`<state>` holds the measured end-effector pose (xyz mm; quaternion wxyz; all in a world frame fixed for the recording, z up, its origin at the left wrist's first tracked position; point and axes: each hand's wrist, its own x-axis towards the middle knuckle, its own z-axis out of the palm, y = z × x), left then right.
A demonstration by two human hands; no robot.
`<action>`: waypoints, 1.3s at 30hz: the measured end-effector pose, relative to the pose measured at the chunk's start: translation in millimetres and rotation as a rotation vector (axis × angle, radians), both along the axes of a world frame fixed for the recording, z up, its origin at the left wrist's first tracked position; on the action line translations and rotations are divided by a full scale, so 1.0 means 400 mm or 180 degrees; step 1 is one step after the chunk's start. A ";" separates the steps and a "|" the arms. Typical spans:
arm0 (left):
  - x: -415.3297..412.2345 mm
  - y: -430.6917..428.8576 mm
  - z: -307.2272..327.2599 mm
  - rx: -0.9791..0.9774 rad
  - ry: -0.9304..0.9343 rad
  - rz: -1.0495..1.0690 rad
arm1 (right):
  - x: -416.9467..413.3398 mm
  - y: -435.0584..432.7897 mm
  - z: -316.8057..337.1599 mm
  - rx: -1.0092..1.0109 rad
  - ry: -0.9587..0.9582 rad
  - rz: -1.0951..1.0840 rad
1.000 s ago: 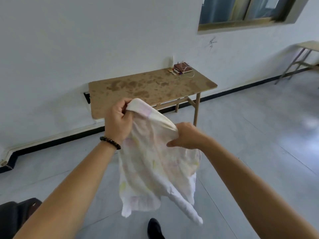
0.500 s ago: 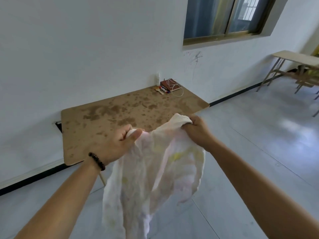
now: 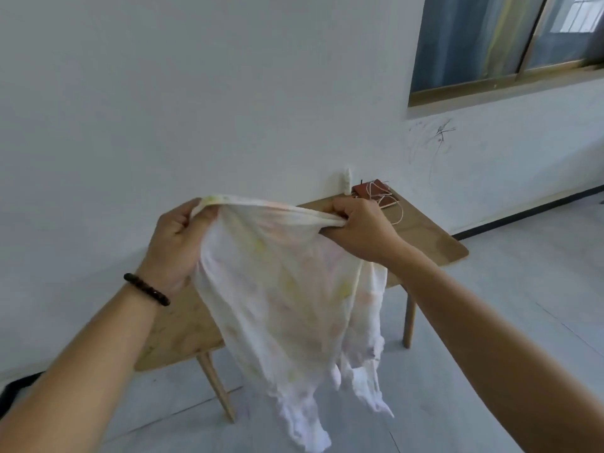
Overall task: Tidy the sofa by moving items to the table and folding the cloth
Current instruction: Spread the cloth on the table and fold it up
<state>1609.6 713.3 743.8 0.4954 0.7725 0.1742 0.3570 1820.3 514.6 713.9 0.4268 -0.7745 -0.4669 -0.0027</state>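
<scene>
Here the person holds a pale cloth (image 3: 284,289) up in the air with both hands, in front of a wooden table (image 3: 434,245). The left hand (image 3: 176,243) has its fingers curled around one end of the cloth's upper edge, and the right hand (image 3: 359,227) grips the other end in a closed fist. Between the two hands this edge is pulled into a bunched band. The rest of the cloth hangs down freely, wrinkled, with faint yellow and pink marks, and it hides the middle part of the table; whether it touches the table cannot be told. On the left wrist there is a dark beaded bracelet (image 3: 147,289). At the far end of the table, close to the white wall (image 3: 228,93), lies a small brown book (image 3: 372,189) with a light cord (image 3: 399,214) over it. A window (image 3: 506,44) is at the upper right.
</scene>
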 end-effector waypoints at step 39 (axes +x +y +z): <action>0.026 0.505 -0.339 0.1153 0.1906 -0.0437 | 0.207 0.398 -0.162 -0.2454 0.0164 -0.0592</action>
